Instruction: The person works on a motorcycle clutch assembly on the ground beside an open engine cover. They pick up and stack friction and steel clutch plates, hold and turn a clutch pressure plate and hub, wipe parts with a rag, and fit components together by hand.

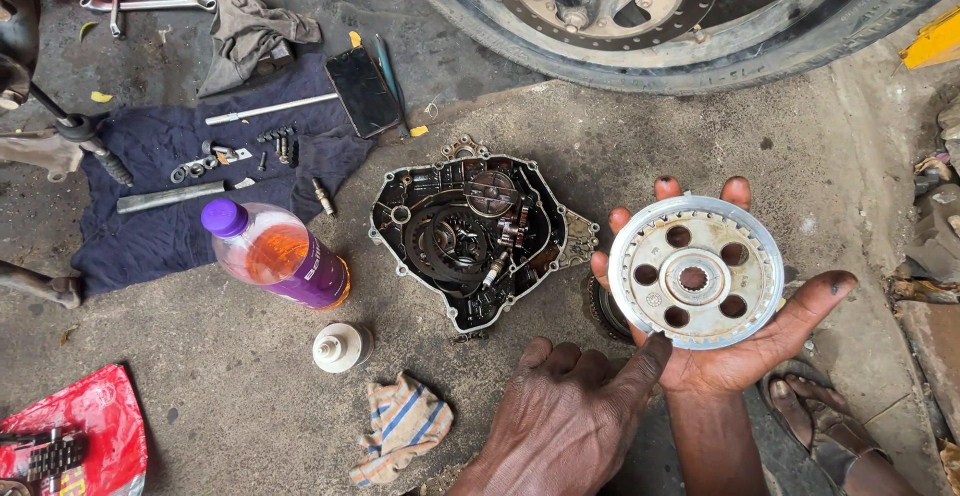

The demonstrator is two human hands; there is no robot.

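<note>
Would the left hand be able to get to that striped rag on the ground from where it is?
Probably yes. The left hand is empty, only its thumb touching the round metal hub that the right hand holds, and the striped rag lies close beside it on bare concrete with nothing between.

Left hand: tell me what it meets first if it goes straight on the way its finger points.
The left hand points up-right; its fingertip already touches the rim of the round metal disc resting on the right hand, so the disc comes first.
</note>
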